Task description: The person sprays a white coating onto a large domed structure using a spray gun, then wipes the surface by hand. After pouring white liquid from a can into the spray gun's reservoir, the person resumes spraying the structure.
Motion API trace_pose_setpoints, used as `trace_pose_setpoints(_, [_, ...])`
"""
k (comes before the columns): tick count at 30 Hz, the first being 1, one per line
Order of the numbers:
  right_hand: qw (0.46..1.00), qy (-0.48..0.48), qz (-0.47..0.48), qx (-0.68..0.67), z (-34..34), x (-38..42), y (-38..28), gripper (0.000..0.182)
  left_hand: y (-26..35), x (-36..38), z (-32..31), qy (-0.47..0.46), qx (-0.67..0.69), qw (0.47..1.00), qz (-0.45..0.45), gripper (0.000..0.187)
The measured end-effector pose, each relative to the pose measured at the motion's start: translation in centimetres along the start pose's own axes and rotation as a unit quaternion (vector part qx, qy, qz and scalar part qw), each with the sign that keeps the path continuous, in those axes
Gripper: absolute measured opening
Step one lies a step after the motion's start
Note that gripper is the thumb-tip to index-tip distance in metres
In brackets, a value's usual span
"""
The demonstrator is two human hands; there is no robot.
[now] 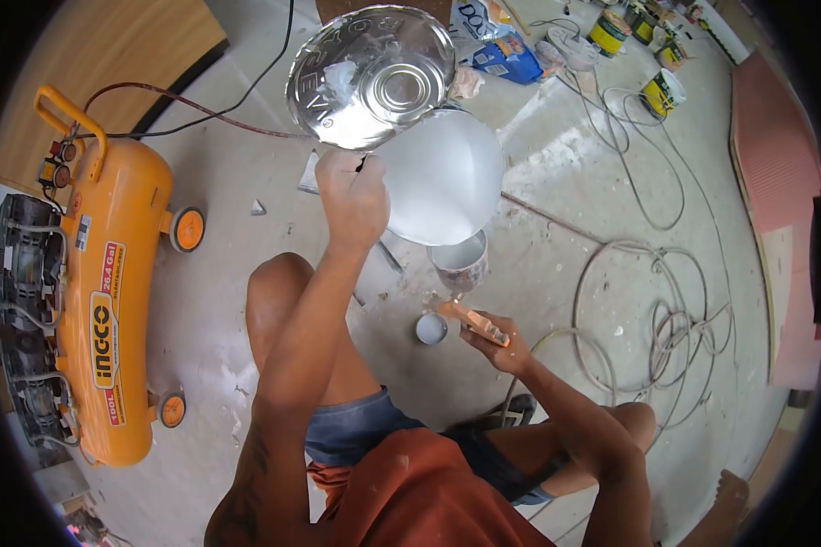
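My left hand is closed in a fist at the left edge of a glossy white round piece, gripping it there. Above it, a shiny silver tin lid with embossed letters overlaps the white piece in this view. My right hand is wrapped around the orange handle of a spray gun, which points up and left. Just beyond the gun, a paint-stained cup opens upward under the white piece's lower edge. A small round grey container is beside the gun's front end.
An orange air compressor on wheels stands at left, with a red hose leading from it. Coiled hose lies on the floor at right. Paint cans and a blue bag are at the back. A pink panel borders the right.
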State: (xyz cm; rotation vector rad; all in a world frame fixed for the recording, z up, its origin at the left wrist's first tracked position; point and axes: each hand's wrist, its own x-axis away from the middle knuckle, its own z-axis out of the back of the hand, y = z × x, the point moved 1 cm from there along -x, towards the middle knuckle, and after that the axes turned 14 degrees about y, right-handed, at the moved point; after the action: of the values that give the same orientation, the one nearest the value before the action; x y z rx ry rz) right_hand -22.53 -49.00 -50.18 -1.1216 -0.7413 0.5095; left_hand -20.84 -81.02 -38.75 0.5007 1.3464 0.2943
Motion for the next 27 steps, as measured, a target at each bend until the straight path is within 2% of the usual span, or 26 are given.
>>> trace_pose_setpoints(2, [1.0, 0.01, 0.005, -0.01, -0.2, 0.1, 0.0, 0.036, -0.4, 0.1, 0.1, -0.006, 0.06, 0.996, 0.066, 0.019])
trace_pose_setpoints(3, [1.0, 0.02, 0.01, -0.02, -0.3, 0.2, 0.0, 0.036, -0.4, 0.2, 0.0, -0.006, 0.06, 0.996, 0.066, 0.019])
trace_pose_setpoints(5, [0.999, 0.019, 0.017, -0.023, -0.3, 0.2, 0.5, 0.036, -0.4, 0.5, 0.1, -0.002, -0.023, 1.0, -0.004, 0.017])
trace_pose_setpoints(8, [1.0, 0.015, 0.007, -0.016, -0.3, 0.3, 0.1, 0.037, -1.2, 0.8, 0.2, -0.035, -0.012, 0.998, 0.05, 0.014])
trace_pose_setpoints(15, [1.0, 0.013, 0.006, -0.009, -0.3, 0.1, 0.5, 0.037, -0.3, 0.6, 0.4, -0.022, 0.023, 0.999, 0.037, 0.014])
trace_pose_setpoints(18, [1.0, 0.021, 0.017, -0.014, -0.4, 0.0, 0.8, 0.037, -0.4, 0.2, 0.6, -0.009, 0.011, 1.0, 0.01, 0.014])
trace_pose_setpoints(20, [1.0, 0.021, 0.009, -0.011, -0.4, 0.0, 0.7, 0.036, -0.2, -0.3, 0.8, -0.012, 0.005, 0.996, -0.092, 0.013])
trace_pose_setpoints(24, [0.999, 0.025, 0.029, -0.003, -0.3, 0.0, 0.7, 0.034, 0.8, -1.2, 0.5, 0.013, -0.043, 0.991, -0.124, 0.008])
trace_pose_setpoints(25, [0.999, 0.024, 0.028, -0.003, -0.4, 0.0, 0.7, 0.034, 1.7, -1.9, 0.5, 0.027, 0.047, 0.994, 0.094, 0.004])
trace_pose_setpoints(26, [0.999, 0.025, 0.031, -0.009, -0.4, 0.1, 0.5, 0.034, 2.0, -2.0, 0.4, 0.039, 0.134, 0.941, 0.307, 0.002])
trace_pose_setpoints(27, [0.999, 0.027, 0.033, -0.015, -0.3, 0.2, 0.4, 0.033, 1.4, -1.8, 0.4, 0.039, 0.134, 0.941, 0.309, 0.002])
